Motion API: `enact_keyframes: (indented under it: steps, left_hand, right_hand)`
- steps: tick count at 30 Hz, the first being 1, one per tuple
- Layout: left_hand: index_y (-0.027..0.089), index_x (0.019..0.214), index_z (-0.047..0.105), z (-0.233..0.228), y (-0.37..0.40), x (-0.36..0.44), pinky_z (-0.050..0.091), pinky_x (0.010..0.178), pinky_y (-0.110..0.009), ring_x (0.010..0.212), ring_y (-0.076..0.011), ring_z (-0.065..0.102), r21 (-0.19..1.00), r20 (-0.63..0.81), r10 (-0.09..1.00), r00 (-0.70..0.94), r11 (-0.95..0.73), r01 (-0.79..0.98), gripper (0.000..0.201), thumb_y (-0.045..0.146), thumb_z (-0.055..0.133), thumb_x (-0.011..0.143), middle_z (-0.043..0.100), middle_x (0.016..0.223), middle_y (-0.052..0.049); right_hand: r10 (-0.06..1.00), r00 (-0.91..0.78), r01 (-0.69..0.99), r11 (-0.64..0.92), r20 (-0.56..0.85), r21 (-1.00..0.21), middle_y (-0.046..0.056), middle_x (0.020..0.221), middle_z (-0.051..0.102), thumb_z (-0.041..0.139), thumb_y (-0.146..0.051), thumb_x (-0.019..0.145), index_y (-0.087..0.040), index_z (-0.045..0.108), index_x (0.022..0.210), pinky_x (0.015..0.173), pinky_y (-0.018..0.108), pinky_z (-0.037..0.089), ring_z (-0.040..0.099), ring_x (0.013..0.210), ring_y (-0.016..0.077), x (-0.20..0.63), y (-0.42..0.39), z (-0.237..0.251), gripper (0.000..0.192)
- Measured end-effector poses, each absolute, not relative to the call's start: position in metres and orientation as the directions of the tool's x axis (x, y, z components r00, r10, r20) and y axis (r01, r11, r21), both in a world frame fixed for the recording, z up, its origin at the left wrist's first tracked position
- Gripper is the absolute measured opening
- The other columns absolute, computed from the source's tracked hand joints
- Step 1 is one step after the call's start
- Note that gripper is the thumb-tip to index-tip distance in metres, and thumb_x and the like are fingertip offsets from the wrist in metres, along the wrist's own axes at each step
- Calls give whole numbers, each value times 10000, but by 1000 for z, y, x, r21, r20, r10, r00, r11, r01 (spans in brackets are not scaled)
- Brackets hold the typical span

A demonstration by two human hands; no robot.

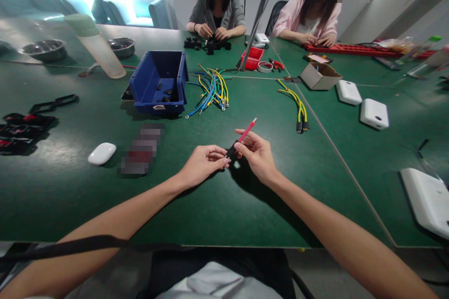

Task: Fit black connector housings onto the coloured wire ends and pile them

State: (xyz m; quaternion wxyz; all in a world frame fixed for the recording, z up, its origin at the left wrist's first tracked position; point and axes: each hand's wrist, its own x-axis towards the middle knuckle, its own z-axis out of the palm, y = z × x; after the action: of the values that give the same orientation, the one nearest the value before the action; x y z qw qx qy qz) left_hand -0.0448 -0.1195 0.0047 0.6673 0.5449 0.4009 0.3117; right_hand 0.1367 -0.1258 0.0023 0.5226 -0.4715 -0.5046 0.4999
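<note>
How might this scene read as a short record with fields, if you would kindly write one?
Left hand: pinching the near end of a black part
Right hand: holding the same part, where a red stem sticks out
Surface: green table
Beyond the hands: blue bin with dark pieces inside; mixed wires to its right; yellow wires farther right
Left side: white case
Across: two people, seated

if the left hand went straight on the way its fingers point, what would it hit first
Probably the right hand, just past the small black piece that the left hand pinches; exact depth is hard to judge from this one view.
</note>
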Motion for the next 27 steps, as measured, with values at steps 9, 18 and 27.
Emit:
enact_keyframes:
  steps: [9, 18, 27]
  left_hand:
    - [103, 913, 669, 5, -120, -44, 535, 704, -277, 746, -167, 693, 974, -200, 863, 464, 226, -1, 317, 340, 772, 728, 730, 828, -96]
    - [119, 844, 630, 6, -120, -43, 521, 645, -262, 666, -152, 670, 972, -219, 858, 464, 231, 32, 292, 332, 773, 706, 694, 715, -54]
    - [123, 875, 635, 4, -121, -43, 520, 650, -254, 675, -147, 674, 977, -196, 865, 462, 212, 18, 278, 321, 759, 725, 694, 744, -49]
  right_hand:
    - [997, -21, -23, 71, 71, -997, -17, 723, 633, 702, -359, 786, -216, 629, 1157, 585, 262, 465, 585, 636, 127, 137, -127, 1, 404]
    - [996, -14, 35, 89, 89, -995, -29, 687, 617, 727, -348, 753, -219, 663, 1124, 598, 271, 455, 568, 615, 123, 135, -130, 7, 398]
    - [997, 6, -58, 82, 82, -995, -21, 750, 657, 753, -328, 739, -253, 588, 1095, 613, 260, 457, 608, 679, 135, 135, -129, 4, 400]
